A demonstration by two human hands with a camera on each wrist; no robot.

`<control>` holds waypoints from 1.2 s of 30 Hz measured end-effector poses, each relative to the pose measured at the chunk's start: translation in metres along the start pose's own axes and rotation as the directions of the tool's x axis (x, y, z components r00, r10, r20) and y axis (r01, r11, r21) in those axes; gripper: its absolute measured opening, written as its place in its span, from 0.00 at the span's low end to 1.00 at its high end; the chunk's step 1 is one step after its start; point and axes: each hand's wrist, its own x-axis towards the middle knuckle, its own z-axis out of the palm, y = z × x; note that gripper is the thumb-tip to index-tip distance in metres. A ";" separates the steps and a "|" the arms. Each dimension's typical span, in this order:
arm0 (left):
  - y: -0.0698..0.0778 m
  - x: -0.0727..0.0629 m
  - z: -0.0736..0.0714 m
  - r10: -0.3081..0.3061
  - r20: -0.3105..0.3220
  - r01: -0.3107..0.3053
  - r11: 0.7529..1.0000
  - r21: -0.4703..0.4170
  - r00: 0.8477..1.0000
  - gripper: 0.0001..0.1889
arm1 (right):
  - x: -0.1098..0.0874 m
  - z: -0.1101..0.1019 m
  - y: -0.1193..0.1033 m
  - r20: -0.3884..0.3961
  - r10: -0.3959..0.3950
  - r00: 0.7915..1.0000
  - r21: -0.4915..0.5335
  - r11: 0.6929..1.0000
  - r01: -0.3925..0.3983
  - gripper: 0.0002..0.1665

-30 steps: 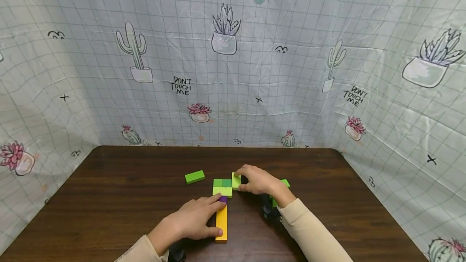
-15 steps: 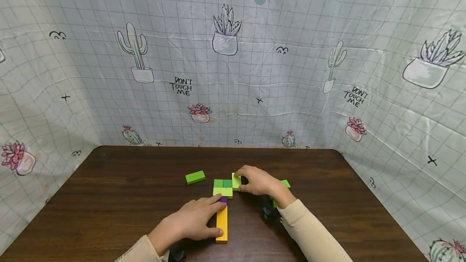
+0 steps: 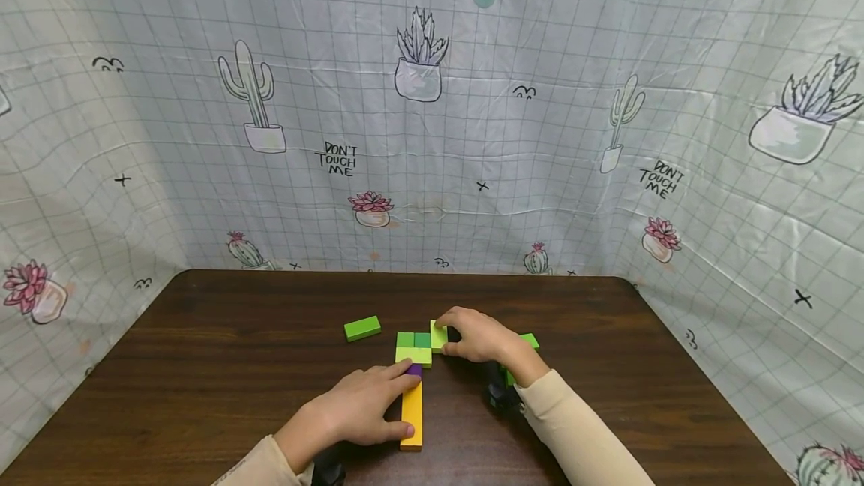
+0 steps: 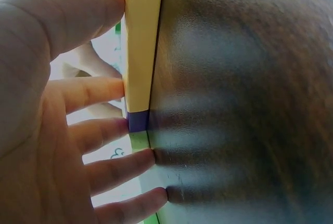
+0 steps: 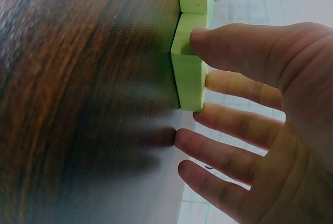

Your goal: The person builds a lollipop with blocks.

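Left hand (image 3: 361, 403) is resting on the yellow bar (image 3: 412, 411), its fingers spreading, the thumb standing apart from them and nothing being clamped. In the left wrist view, thumb and index are touching the bar, the middle finger is reaching the purple block (image 3: 414, 370), and the ring and little fingertips are meeting the table (image 3: 236, 373). Right hand (image 3: 475, 334) is pinching the lime block (image 3: 439, 336) lengthwise, thumb pressing the end facing the table's near edge, index bearing on the end toward the far edge.

Layout: the yellow bar is pointing at the far edge, the purple block is sitting at its far end, and the lime bar (image 3: 415, 356) is lying crosswise beyond. On that bar's far side, a green square (image 3: 405, 339) and a dark square (image 3: 421, 340) are sitting side by side. The lime block is lying just beside the dark square, toward the table's right edge. A loose block (image 3: 362, 328) is lying apart, toward the far left corner. More green blocks (image 3: 529, 339) are showing partly behind the right wrist. A printed cloth (image 3: 304, 96) is hanging beyond the far edge
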 end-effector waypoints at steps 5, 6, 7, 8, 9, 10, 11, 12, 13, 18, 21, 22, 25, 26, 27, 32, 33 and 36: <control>-0.001 0.000 0.000 0.005 -0.004 -0.005 1.000 0.002 1.000 0.35 | 0.000 0.000 0.000 0.002 0.003 1.000 -0.002 1.000 -0.003 0.25; -0.001 0.000 0.000 0.006 -0.004 -0.006 1.000 0.001 1.000 0.35 | 0.000 -0.001 0.000 0.002 0.005 1.000 -0.004 1.000 -0.005 0.25; -0.001 0.000 0.000 0.007 -0.004 -0.007 1.000 0.001 1.000 0.35 | 0.000 -0.001 0.000 0.002 0.006 1.000 -0.004 1.000 -0.006 0.25; -0.001 0.000 0.000 0.008 -0.005 -0.008 1.000 0.001 1.000 0.35 | 0.000 -0.001 0.000 0.001 0.005 1.000 -0.004 1.000 -0.005 0.25; -0.001 0.000 0.000 0.009 -0.006 -0.009 1.000 0.002 1.000 0.35 | 0.000 -0.001 0.000 0.000 0.005 1.000 -0.004 1.000 -0.005 0.25; -0.002 0.000 0.000 0.009 -0.005 -0.009 1.000 0.001 1.000 0.34 | 0.000 -0.001 -0.001 0.000 0.004 1.000 -0.004 1.000 -0.004 0.25; -0.002 0.000 -0.001 0.008 -0.004 -0.008 1.000 0.000 1.000 0.34 | 0.000 -0.001 -0.001 -0.001 0.003 1.000 -0.002 1.000 -0.003 0.25; -0.002 0.000 -0.001 0.008 -0.003 -0.008 1.000 -0.001 1.000 0.34 | 0.000 -0.001 -0.001 0.000 0.003 1.000 0.000 1.000 -0.003 0.25; -0.002 0.000 -0.001 0.008 -0.002 -0.008 1.000 -0.002 1.000 0.34 | 0.000 -0.001 -0.001 0.001 0.000 1.000 0.001 1.000 0.000 0.25; -0.002 -0.001 0.000 0.005 -0.001 -0.005 1.000 -0.014 1.000 0.34 | 0.000 0.001 0.000 0.005 0.002 1.000 -0.002 1.000 -0.002 0.25; -0.002 -0.001 0.000 0.005 -0.006 -0.005 1.000 -0.016 1.000 0.34 | 0.000 0.001 0.000 0.005 0.001 1.000 -0.005 1.000 -0.001 0.25; -0.002 0.000 0.000 0.007 -0.008 -0.007 1.000 -0.016 1.000 0.34 | 0.000 0.001 0.000 0.004 0.000 1.000 -0.005 1.000 0.000 0.25; -0.002 0.000 0.000 0.012 -0.011 -0.012 1.000 -0.019 1.000 0.34 | 0.000 0.001 0.001 0.004 -0.006 1.000 -0.009 1.000 0.006 0.25; -0.002 0.000 0.000 0.014 -0.013 -0.014 1.000 -0.021 1.000 0.34 | 0.000 0.001 0.001 0.003 -0.006 1.000 -0.008 1.000 0.006 0.25; -0.002 0.000 0.000 0.015 -0.014 -0.016 1.000 -0.022 1.000 0.34 | 0.000 0.001 0.001 0.004 -0.008 1.000 -0.006 1.000 0.008 0.25; -0.002 0.000 -0.002 0.019 -0.021 -0.019 1.000 -0.023 1.000 0.34 | 0.000 0.000 0.000 0.002 -0.007 1.000 0.003 1.000 0.007 0.24; -0.002 0.000 -0.003 0.018 -0.023 -0.019 1.000 -0.022 1.000 0.34 | 0.000 0.000 0.000 0.002 -0.006 1.000 0.003 1.000 0.006 0.24; -0.004 -0.001 -0.006 0.016 -0.030 -0.016 1.000 -0.022 0.999 0.34 | 0.000 0.000 0.000 -0.004 -0.004 1.000 -0.001 1.000 0.004 0.24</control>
